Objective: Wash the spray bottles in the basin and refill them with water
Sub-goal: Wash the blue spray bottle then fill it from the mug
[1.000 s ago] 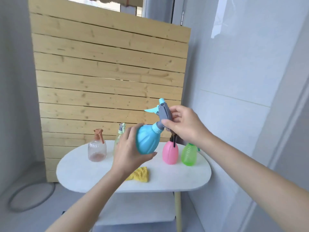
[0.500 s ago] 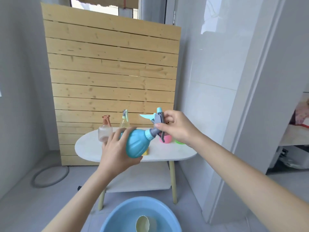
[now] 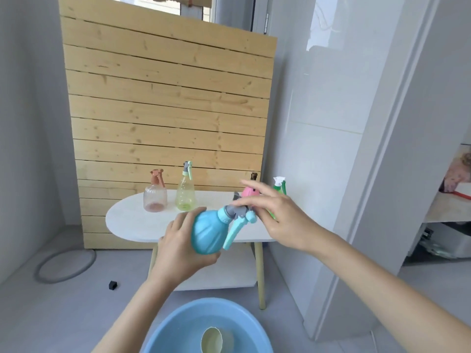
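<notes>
Blue spray bottle (image 3: 209, 233): in the air, tilted with its neck to the right, in front of the desk (image 3: 127, 220) and above the basin (image 3: 178, 319) on the floor.
Left hand (image 3: 178, 248): wrapped round the bulb body from the left and below, gripping it.
Right hand (image 3: 280, 215): at the grey spray head (image 3: 235, 212), thumb and fingers stretched over it. Blurred, so can't tell if it's pinching or just touching.
Trigger (image 3: 233, 234): points down across the body.
Handling: thin plastic, looks light. Smooth bulb will likely get slippery once wet, and the walls probably flex if squeezed.
Where to hold: bulb at its widest part for counter-torque, collar or head to unscrew. Not the trigger.
On desk: brown-capped bottle (image 3: 155, 197), yellow bottle (image 3: 185, 196), pink bottle (image 3: 248, 192), green bottle (image 3: 280, 187).
</notes>
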